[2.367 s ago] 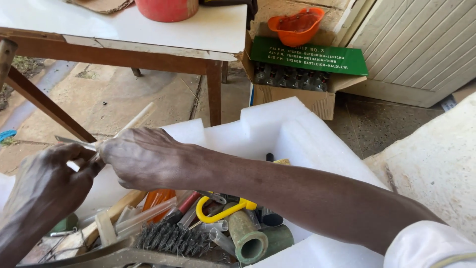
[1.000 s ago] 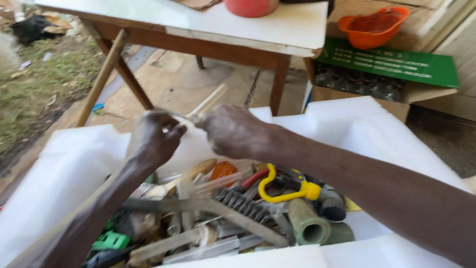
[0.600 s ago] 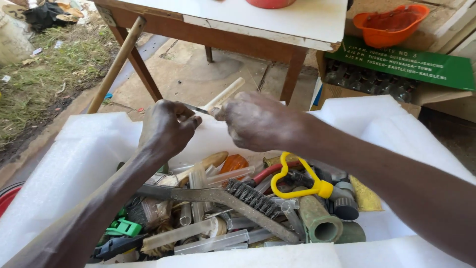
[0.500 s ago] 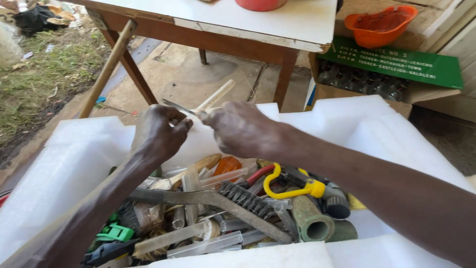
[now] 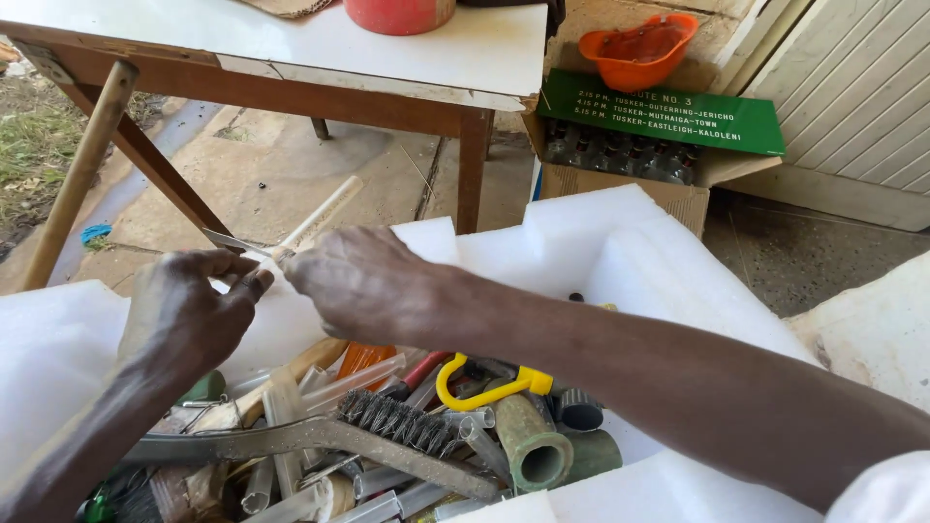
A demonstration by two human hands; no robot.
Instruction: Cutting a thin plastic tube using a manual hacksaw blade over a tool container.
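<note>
Right hand [image 5: 363,281] closed, fingertips pinched on the near end of a pale wooden handle [image 5: 325,211]. Left hand [image 5: 189,305] curled, thumb and forefinger nipping a thin metal blade [image 5: 235,242] where it meets that handle. Both held in the air above the white foam box [image 5: 639,261] of mixed tools. Judged light and stiff; blade thin, possibly sharp, best gripped on the wood. Below: wire brush [image 5: 397,421], yellow handle [image 5: 484,387], green pipe piece [image 5: 533,450]. Beyond, a white-topped surface [image 5: 291,44].
</note>
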